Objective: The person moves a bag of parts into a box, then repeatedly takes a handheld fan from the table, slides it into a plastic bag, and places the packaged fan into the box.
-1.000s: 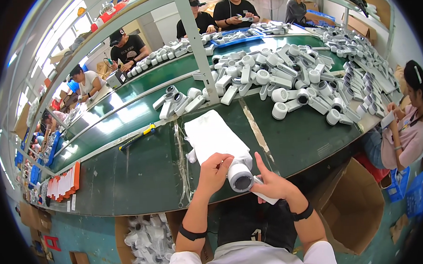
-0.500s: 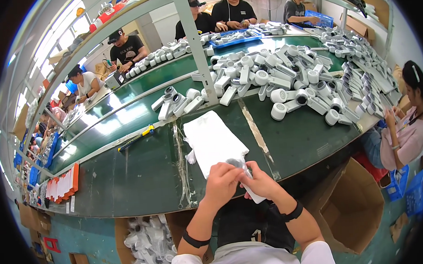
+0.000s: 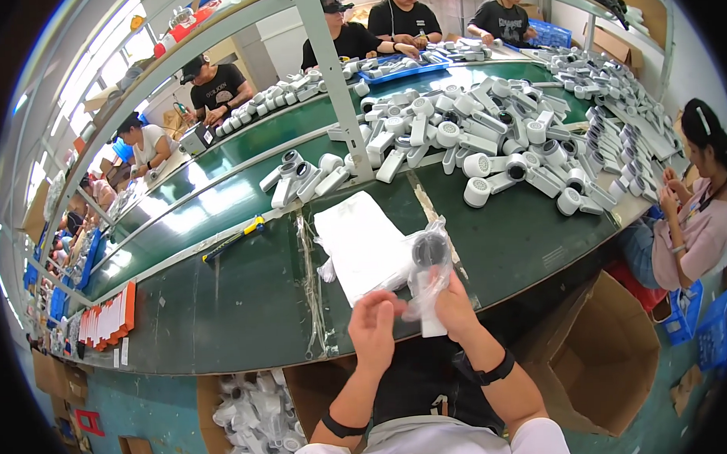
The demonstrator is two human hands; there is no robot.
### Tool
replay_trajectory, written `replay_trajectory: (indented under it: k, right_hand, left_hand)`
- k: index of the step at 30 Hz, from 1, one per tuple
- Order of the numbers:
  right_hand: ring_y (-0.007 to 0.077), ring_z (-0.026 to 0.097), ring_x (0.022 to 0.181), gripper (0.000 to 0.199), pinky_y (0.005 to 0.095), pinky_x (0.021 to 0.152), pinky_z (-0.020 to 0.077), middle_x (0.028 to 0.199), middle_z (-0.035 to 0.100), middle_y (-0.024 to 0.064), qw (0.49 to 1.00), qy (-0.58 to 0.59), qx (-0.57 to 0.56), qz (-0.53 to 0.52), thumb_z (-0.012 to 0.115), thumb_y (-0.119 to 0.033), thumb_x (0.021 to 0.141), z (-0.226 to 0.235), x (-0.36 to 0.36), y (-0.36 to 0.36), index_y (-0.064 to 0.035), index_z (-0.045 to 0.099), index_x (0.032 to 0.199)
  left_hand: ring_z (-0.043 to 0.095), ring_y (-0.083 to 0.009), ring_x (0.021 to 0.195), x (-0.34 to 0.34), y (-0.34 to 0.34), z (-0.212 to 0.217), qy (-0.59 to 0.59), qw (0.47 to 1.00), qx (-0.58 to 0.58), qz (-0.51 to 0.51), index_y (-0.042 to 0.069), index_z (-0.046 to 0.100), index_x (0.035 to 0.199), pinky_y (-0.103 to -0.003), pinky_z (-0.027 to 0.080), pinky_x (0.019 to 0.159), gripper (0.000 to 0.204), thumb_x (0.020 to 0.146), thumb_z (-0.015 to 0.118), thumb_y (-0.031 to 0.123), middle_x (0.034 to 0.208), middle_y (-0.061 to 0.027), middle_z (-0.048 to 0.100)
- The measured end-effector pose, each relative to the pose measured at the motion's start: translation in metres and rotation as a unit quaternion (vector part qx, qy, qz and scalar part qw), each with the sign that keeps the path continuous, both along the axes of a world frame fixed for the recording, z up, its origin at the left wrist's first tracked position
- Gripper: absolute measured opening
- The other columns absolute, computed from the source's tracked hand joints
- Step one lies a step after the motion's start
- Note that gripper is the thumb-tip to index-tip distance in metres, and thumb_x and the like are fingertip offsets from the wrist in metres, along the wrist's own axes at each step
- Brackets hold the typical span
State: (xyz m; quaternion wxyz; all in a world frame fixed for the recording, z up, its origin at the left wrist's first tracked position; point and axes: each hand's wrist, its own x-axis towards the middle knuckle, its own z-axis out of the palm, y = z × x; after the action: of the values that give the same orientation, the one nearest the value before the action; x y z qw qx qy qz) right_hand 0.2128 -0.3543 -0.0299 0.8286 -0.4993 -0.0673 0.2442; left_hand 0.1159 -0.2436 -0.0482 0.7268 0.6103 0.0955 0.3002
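Observation:
Upright in my right hand [image 3: 456, 310] is a white handheld device [image 3: 433, 327] with a round, dark-faced head, partly wrapped in a clear plastic bag [image 3: 420, 293]. My fingers close round its handle through the film. My left hand [image 3: 373, 331] is just left of the bag, fingers loosely bent and apart, slightly blurred, with nothing visible in them. Under and beyond the hands lies a stack of white plastic bags [image 3: 360, 235] on the green table.
Many similar white devices [image 3: 488, 134] are heaped behind a metal post [image 3: 344, 91]. A yellow-black cutter [image 3: 234, 238] and orange-edged boxes [image 3: 110, 316] lie left. Below stand an open carton [image 3: 604, 363] and a box of bagged devices [image 3: 258, 415]. Co-workers sit around the benches.
The device has turned up and moved right, its round head now facing me inside the bag. My left hand has drawn away from it to the left.

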Motion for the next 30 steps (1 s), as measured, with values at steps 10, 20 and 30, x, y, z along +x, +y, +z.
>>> replay_trajectory:
  k: [10,20,30]
  right_hand:
    - [0.0356,0.057,0.088,0.027,0.0444,0.075,0.0462,0.091,0.062,0.0165,0.808,-0.451,-0.358,-0.128,0.06,-0.021,0.087,0.009,-0.009,0.012,-0.0027,0.061,0.107]
    - [0.0279,0.06,0.061,0.014,0.0365,0.054,0.0484,0.067,0.059,0.0078,0.736,-0.617,-0.255,-0.114,0.067,-0.007,0.079,-0.019,-0.043,0.016,-0.0058,0.068,0.092]
    - [0.0205,0.061,0.056,0.012,0.0299,0.053,0.0478,0.07,0.065,0.0098,0.852,-0.46,-0.248,-0.013,0.067,-0.012,0.085,-0.032,-0.001,0.0,-0.0044,0.07,0.093]
  left_hand:
    - [0.064,-0.0181,0.088,-0.006,0.008,0.011,0.062,0.941,-0.28,-0.182,0.005,0.039,0.138,-0.033,0.055,0.063,0.044,0.1,0.053,0.023,0.111,-0.0075,0.061]
    - [0.061,-0.0166,0.078,-0.031,0.047,-0.007,0.011,0.915,-0.401,-0.031,0.01,0.052,0.119,-0.029,0.049,0.054,0.026,0.102,0.047,0.029,0.098,-0.0048,0.063]
    - [0.061,-0.0268,0.095,-0.136,0.244,-0.031,0.242,0.887,0.071,0.387,0.003,0.039,0.132,-0.037,0.054,0.068,0.045,0.094,0.06,0.019,0.115,-0.0144,0.058]
